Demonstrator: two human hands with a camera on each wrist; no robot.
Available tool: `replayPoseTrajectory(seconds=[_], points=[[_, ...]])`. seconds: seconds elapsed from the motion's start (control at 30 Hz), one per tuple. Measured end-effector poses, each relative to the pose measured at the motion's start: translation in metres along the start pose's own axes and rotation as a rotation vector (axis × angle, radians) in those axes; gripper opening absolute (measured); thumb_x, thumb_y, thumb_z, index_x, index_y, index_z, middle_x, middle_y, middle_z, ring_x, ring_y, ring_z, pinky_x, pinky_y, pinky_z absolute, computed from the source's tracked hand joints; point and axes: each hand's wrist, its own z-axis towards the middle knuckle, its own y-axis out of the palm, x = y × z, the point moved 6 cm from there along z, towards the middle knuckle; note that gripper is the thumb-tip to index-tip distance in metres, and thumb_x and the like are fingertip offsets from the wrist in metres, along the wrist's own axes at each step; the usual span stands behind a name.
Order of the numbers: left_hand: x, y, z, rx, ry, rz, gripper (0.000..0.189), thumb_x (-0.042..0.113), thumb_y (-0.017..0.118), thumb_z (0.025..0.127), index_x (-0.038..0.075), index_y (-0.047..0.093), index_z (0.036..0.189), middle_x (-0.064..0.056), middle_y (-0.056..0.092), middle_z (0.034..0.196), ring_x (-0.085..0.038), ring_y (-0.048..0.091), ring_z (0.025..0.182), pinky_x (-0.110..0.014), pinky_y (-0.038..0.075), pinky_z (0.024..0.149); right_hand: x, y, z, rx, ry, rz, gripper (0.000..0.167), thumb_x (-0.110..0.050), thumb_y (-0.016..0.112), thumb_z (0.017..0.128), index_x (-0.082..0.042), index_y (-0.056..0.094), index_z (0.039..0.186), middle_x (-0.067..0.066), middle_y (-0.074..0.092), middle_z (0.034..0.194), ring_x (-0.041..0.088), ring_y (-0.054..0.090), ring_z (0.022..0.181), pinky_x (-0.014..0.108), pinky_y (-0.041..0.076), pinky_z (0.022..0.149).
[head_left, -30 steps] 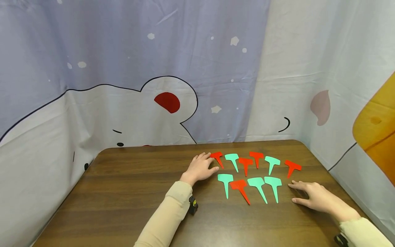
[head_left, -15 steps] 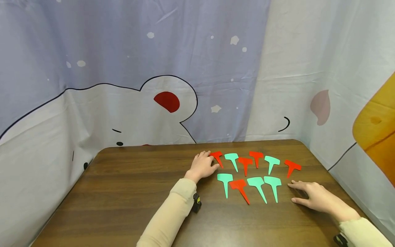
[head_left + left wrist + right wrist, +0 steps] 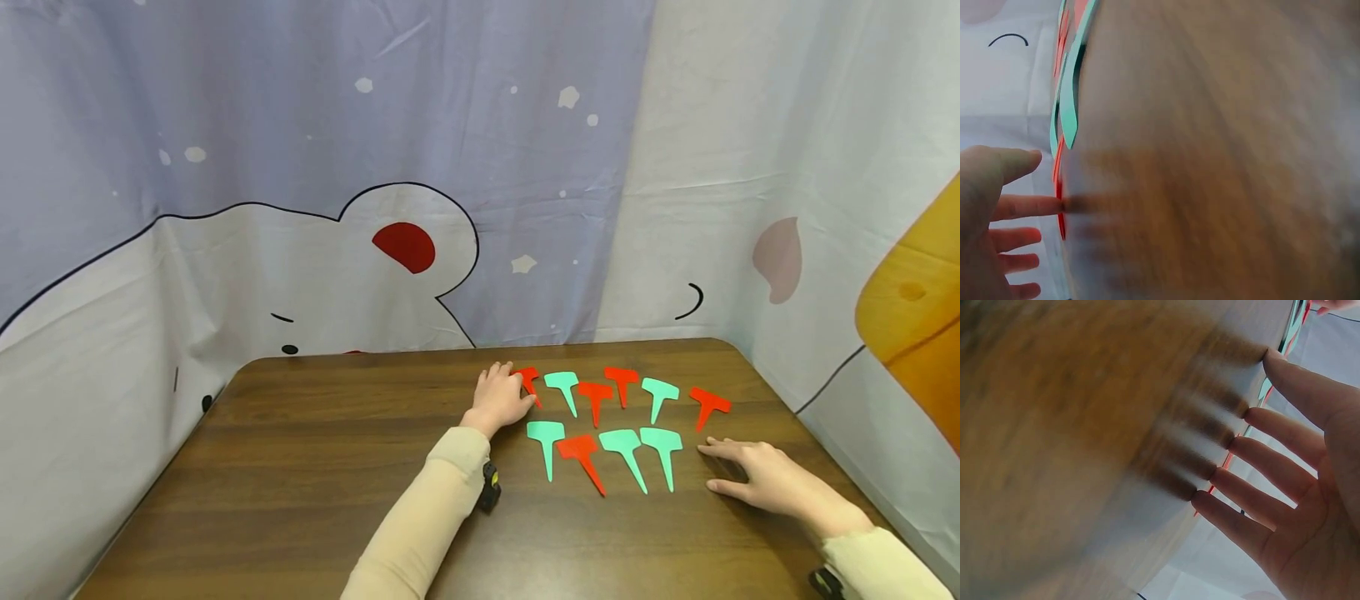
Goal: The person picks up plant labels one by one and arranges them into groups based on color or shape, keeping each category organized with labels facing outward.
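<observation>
Red and mint-green T-shaped plant labels lie flat in two rough rows on the table. My left hand [image 3: 501, 398] is at the back-left red plant label [image 3: 529, 377], covering part of its crossbar. In the left wrist view the straight index finger [image 3: 1029, 207] reaches that red label [image 3: 1062, 226], with the thumb held apart. My right hand [image 3: 765, 477] rests at the right of the rows, fingers spread and fingertips on the tabletop in the right wrist view. Nearest to it are a red label [image 3: 708, 405] and a green label [image 3: 663, 442].
The brown wooden table [image 3: 315, 467] ends at a back edge against a patterned curtain [image 3: 525, 167]. More labels lie between the hands, among them a front red label [image 3: 579, 450] and a front-left green label [image 3: 546, 432]. A black wrist device [image 3: 490, 487] sits on the left sleeve.
My left hand has shifted slightly right and away from me, now covering more of the back-left red plant label. The right hand and the other labels stay put.
</observation>
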Motion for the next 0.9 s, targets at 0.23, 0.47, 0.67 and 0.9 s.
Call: replayPoseTrajectory(seconds=[0.23,0.47,0.67,0.9], points=[[0.005,0.001,0.008,0.023,-0.056,0.013,0.039,0.042,0.059,0.091,0.011,0.068,0.112,-0.013,0.040,0.148,-0.032,0.031,0.140,-0.049,0.024,0.115,0.001,0.000,0.000,0.005,0.001,-0.003,0.053,-0.036,0.077,0.076,-0.003,0.067,0.116,0.018,0.067,0.115,0.042,0.063,0.103,0.056,0.050,0.081],[0.012,0.000,0.010,0.067,-0.119,0.056,0.050,0.044,0.064,0.087,0.007,0.064,0.122,-0.015,0.042,0.146,-0.033,0.032,0.139,-0.049,0.025,0.114,0.002,0.001,-0.002,-0.002,0.013,0.011,0.053,-0.036,0.077,0.076,-0.004,0.067,0.117,0.019,0.066,0.117,0.043,0.062,0.104,0.058,0.049,0.081],[0.014,0.001,0.013,0.108,-0.166,0.084,0.056,0.046,0.067,0.084,0.006,0.063,0.123,-0.019,0.042,0.145,-0.036,0.032,0.139,-0.049,0.026,0.114,0.001,0.001,-0.001,0.001,0.011,0.007,0.053,-0.036,0.077,0.076,-0.003,0.067,0.116,0.019,0.067,0.116,0.042,0.063,0.103,0.056,0.051,0.080],[0.013,0.004,0.018,0.114,-0.200,0.091,0.060,0.047,0.068,0.083,0.004,0.062,0.125,-0.021,0.040,0.146,-0.038,0.030,0.139,-0.049,0.026,0.114,0.003,0.002,0.000,0.002,0.017,0.009,0.053,-0.036,0.077,0.076,-0.004,0.067,0.116,0.018,0.066,0.117,0.042,0.063,0.104,0.055,0.050,0.081]])
